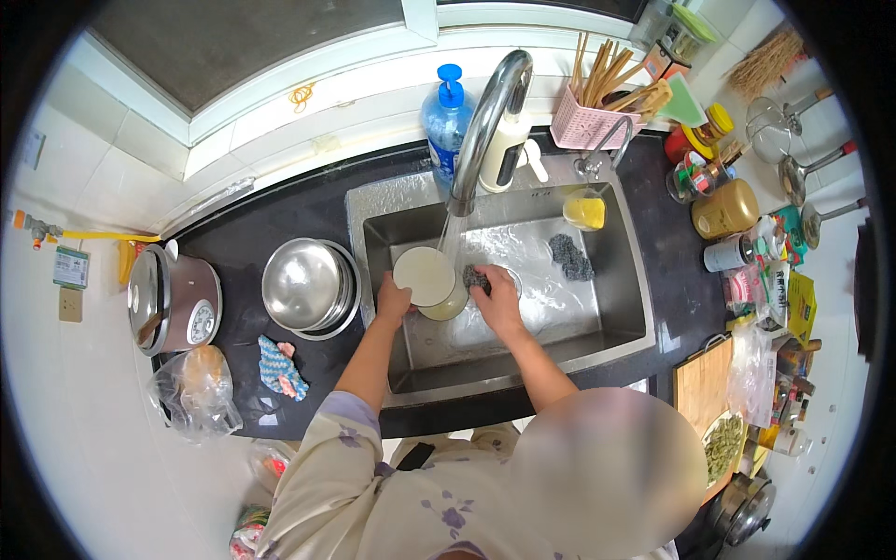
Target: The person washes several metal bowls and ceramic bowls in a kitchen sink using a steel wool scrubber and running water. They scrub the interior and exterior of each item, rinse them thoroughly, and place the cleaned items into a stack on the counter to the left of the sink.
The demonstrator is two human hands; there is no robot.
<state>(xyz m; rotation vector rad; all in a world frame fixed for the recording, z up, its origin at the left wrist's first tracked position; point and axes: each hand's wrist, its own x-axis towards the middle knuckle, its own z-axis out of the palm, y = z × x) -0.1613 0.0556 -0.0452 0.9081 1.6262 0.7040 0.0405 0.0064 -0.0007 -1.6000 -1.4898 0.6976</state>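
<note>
In the stainless steel sink, my left hand grips the rim of a pale round bowl. Below it shows part of a yellowish round vessel; whether the two are joined, I cannot tell. My right hand pinches a dark grey scouring pad just right of the bowl. Water runs from the curved chrome faucet beside the bowl's right rim. More grey scouring pads lie on the wet basin floor, and a yellow sponge sits in a holder at the back right wall.
Stacked metal bowls, a crocheted cloth and a rice cooker stand on the left counter. Behind the sink are a blue pump bottle and a pink utensil basket. A cutting board and several jars line the right side.
</note>
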